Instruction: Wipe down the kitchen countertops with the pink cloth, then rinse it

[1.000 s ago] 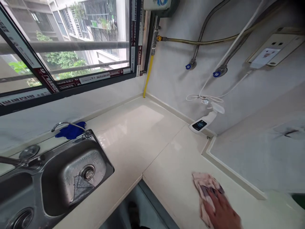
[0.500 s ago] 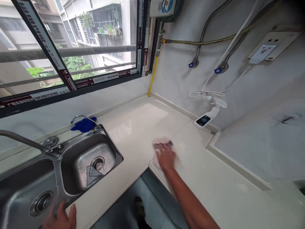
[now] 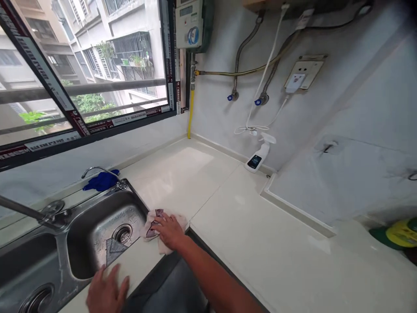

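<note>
A pale pink cloth (image 3: 150, 222) with a dark print lies bunched on the white countertop (image 3: 241, 239), at the sink's right rim. My right hand (image 3: 170, 231) presses down on it with the fingers slightly spread, and part of the cloth hangs toward the counter's front edge. Low in the picture, my left hand (image 3: 107, 290) is by the front strip of counter beside the sink, fingers apart and holding nothing. The steel double sink (image 3: 83, 232) is on the left. A grey mesh piece (image 3: 114, 248) lies in its right basin near the drain.
A faucet (image 3: 54, 215) and a slim curved tap (image 3: 94, 168) rise behind the sink, beside a blue cloth (image 3: 101, 180). A white handheld device (image 3: 259, 157) with a screen leans by the wall. A green and yellow object (image 3: 399, 234) is at far right.
My right hand has moved the pink cloth left and nearer, from the counter's corner to the sink's edge. My left hand has shifted right. The view has turned toward the right.
</note>
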### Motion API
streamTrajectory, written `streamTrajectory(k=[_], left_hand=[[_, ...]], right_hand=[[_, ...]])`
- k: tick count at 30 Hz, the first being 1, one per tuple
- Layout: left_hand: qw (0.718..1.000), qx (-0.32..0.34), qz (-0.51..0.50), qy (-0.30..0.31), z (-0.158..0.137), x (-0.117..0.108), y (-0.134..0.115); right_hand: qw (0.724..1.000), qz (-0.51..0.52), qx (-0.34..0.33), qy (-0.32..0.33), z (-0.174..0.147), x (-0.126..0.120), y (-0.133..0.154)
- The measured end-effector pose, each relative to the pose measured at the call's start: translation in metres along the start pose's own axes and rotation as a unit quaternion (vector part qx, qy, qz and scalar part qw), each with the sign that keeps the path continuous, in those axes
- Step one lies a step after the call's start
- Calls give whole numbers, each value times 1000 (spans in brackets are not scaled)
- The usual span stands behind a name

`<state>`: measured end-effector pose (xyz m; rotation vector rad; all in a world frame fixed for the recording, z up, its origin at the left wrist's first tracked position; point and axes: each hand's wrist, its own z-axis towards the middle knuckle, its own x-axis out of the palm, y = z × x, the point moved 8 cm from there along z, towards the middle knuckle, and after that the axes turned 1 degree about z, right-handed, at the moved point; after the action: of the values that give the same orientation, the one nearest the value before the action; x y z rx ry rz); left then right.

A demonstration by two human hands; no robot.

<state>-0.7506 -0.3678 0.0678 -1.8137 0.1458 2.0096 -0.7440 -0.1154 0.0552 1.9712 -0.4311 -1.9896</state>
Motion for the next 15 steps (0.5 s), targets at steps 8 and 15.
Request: streamTrajectory(k=[8, 15], left_hand=[[995, 94, -15, 33, 42, 45, -128], [990, 129, 48, 23, 64, 66, -157]], right_hand=[[956, -58, 274, -89, -79, -89, -211], [878, -104, 442, -149, -273, -158, -339]])
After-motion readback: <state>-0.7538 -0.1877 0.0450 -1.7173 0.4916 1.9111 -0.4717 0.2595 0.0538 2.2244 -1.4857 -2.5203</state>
